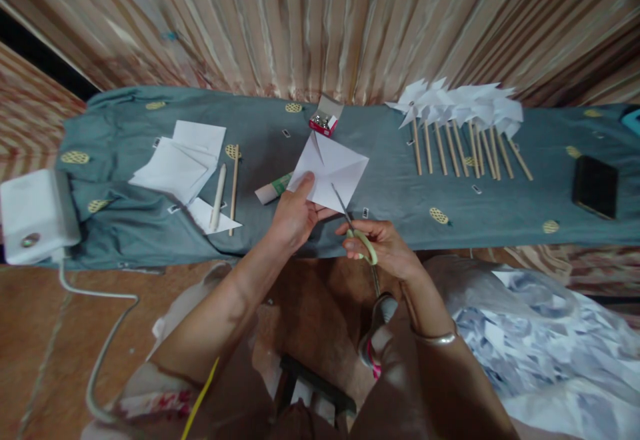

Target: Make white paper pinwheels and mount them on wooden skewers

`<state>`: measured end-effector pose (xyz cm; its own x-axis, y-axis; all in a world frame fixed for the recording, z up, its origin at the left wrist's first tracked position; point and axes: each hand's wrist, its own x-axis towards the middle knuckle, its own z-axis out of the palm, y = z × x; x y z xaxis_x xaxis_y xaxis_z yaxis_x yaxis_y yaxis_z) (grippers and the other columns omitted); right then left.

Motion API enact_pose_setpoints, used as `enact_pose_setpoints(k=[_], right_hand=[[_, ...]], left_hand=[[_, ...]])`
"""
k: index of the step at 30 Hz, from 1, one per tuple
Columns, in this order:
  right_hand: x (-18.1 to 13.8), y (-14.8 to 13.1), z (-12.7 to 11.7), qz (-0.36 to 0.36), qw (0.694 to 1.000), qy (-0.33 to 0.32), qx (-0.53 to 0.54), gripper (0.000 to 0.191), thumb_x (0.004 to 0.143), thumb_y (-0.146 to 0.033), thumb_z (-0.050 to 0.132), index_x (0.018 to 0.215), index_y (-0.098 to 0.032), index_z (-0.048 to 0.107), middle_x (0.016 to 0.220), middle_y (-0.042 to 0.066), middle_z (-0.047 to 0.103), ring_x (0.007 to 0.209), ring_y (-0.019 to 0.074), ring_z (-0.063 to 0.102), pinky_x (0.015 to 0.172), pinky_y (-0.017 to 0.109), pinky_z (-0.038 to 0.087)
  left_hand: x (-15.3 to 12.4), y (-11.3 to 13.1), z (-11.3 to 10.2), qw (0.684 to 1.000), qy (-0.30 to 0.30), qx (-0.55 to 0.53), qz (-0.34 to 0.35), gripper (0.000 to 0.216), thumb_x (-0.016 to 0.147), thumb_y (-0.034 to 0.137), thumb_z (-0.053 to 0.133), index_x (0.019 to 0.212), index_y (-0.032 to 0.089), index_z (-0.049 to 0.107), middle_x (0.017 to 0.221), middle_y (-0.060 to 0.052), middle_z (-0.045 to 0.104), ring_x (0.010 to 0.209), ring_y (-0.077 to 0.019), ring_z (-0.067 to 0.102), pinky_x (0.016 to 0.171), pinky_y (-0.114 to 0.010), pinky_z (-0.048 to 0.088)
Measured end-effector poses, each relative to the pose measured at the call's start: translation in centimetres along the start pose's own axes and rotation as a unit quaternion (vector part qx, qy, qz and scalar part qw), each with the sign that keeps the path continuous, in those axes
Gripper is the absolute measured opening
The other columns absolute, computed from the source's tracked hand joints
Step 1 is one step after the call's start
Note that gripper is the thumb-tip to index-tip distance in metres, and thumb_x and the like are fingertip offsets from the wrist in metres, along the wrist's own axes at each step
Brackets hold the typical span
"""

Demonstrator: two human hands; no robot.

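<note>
My left hand point(297, 212) pinches a creased white paper square point(345, 160) by its near left edge, thumb on top and fingers underneath. A slit runs inward from the square's far corner. In my right hand point(385, 243) are scissors point(364, 243) with pale green handles, fingers through the loops. Their blades point away from me and meet the near right part of the square; how far they are parted is hard to make out. Partly under the paper and my left hand lies a white and green tube point(273, 190). Just beyond the square stands a small red box point(323, 123) of metal pins.
Left lie stacked white papers point(175, 167), a white pen-like stick point(219, 197) and a wooden stick point(234, 190). Paper pinwheels point(460, 110) on sticks line the right, near a black phone point(595, 187). A white corded device point(37, 217) sits far left; a bag of paper pieces point(545, 340) lies below right.
</note>
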<state>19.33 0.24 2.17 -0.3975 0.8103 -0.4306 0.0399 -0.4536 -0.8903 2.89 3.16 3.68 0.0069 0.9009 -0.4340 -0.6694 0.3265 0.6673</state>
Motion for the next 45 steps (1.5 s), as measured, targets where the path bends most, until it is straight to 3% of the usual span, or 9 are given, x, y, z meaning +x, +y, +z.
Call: enact_pose_setpoints(k=[6, 22, 32, 41, 45], right_hand=[[0.0, -0.1, 0.1, 0.006, 1.0, 0.004, 0.009, 0.048, 0.05, -0.05, 0.089, 0.079, -0.017, 0.071, 0.055, -0.005, 0.06, 0.05, 0.0066, 0.054, 0.048, 0.019, 0.043], [0.3, 0.1, 0.3, -0.009, 1.0, 0.01, 0.009, 0.043, 0.051, -0.049, 0.088, 0.074, -0.017, 0.069, 0.052, -0.007, 0.059, 0.046, 0.0054, 0.052, 0.045, 0.019, 0.042], [0.2, 0.3, 0.1, -0.008, 1.0, 0.009, -0.012, 0.043, 0.053, -0.049, 0.088, 0.076, -0.017, 0.07, 0.053, -0.006, 0.058, 0.048, 0.0066, 0.053, 0.048, 0.019, 0.043], [-0.5, 0.0, -0.4, -0.009, 0.999, -0.031, -0.027, 0.046, 0.057, -0.053, 0.085, 0.08, -0.017, 0.069, 0.058, -0.003, 0.063, 0.051, 0.0075, 0.055, 0.05, 0.019, 0.044], [-1.2, -0.1, -1.6, 0.0, 0.998, -0.051, -0.04, 0.045, 0.063, -0.053, 0.083, 0.085, -0.016, 0.07, 0.06, -0.001, 0.066, 0.053, 0.0091, 0.057, 0.053, 0.021, 0.046]], left_hand=[[-0.1, -0.2, 0.0, 1.0, 0.001, 0.012, -0.006, 0.017, 0.094, 0.024, 0.05, 0.103, 0.015, 0.062, 0.083, -0.006, 0.074, 0.09, -0.0209, 0.072, 0.093, -0.043, 0.055], [-0.2, -0.2, -0.1, 1.0, -0.003, 0.008, 0.002, 0.017, 0.095, 0.024, 0.049, 0.101, 0.013, 0.061, 0.081, -0.005, 0.074, 0.08, -0.0182, 0.072, 0.095, -0.045, 0.054], [-0.1, -0.4, -0.1, 1.0, 0.004, 0.007, 0.005, 0.015, 0.094, 0.024, 0.05, 0.1, 0.015, 0.062, 0.083, -0.005, 0.074, 0.088, -0.0211, 0.072, 0.095, -0.047, 0.053], [0.3, 1.1, -0.3, 1.0, 0.013, -0.014, 0.02, 0.014, 0.094, 0.02, 0.05, 0.1, 0.015, 0.062, 0.083, -0.003, 0.073, 0.077, -0.0171, 0.07, 0.091, -0.045, 0.056], [0.8, 1.7, -1.0, 0.999, 0.013, -0.015, 0.045, 0.018, 0.091, 0.021, 0.056, 0.107, 0.013, 0.06, 0.09, -0.008, 0.074, 0.084, -0.0203, 0.071, 0.094, -0.048, 0.054]])
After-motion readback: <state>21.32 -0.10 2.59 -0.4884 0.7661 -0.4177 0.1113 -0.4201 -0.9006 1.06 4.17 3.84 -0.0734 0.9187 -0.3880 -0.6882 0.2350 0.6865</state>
